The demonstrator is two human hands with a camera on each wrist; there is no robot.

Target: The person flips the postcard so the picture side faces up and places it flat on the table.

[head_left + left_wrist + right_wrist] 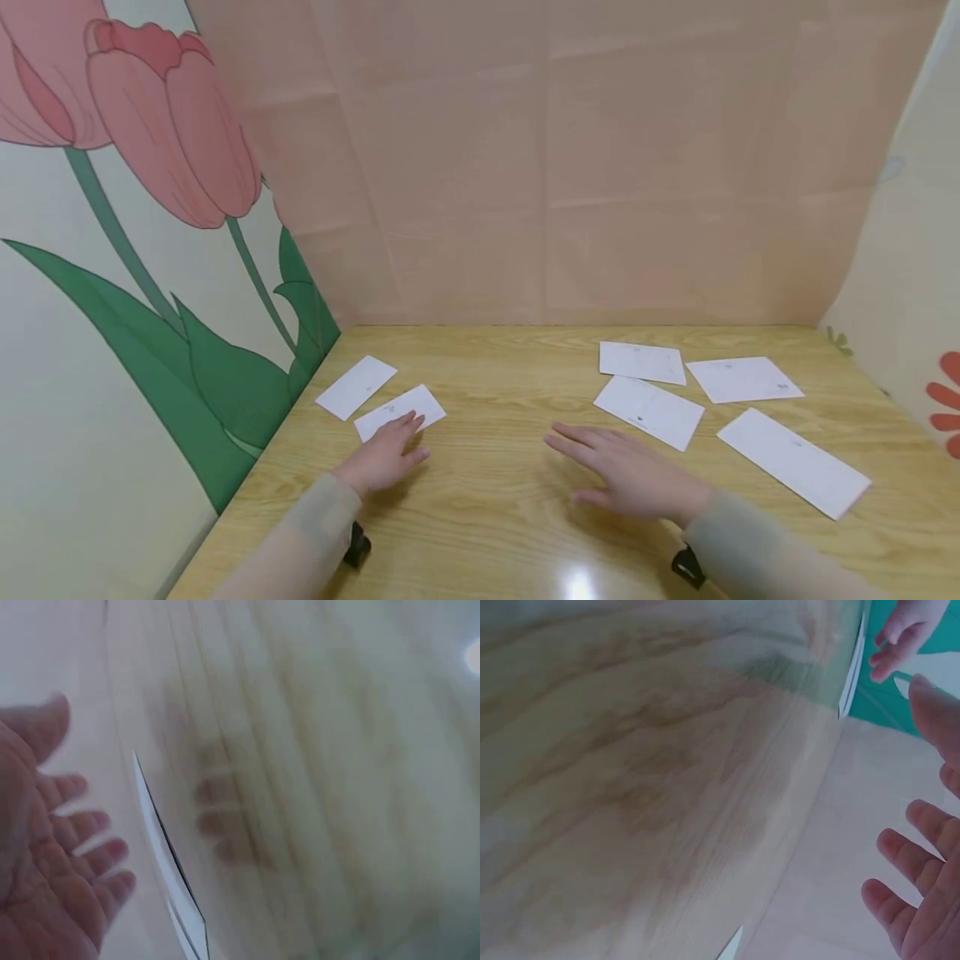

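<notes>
My left hand [382, 457] is over the near edge of a white card [384, 414] on the left of the table, its fingers spread and holding nothing. A second white card [356, 387] lies just beyond it. Over the middle right, my right hand [626, 473] is held with loose, extended fingers and nothing in them. Closest to it is a white card [648, 411] with a small printed mark. In the left wrist view that palm [45, 855] faces a card [172, 870] seen edge-on. The right wrist view shows relaxed fingers [911, 859].
Other white cards lie at the right: one at the back [642, 362], one beside it [744, 380], and one nearer the front [795, 462]. Behind the wooden table [495, 375] hangs a pinkish sheet [540, 167]. A tulip-painted wall [150, 275] borders the left side.
</notes>
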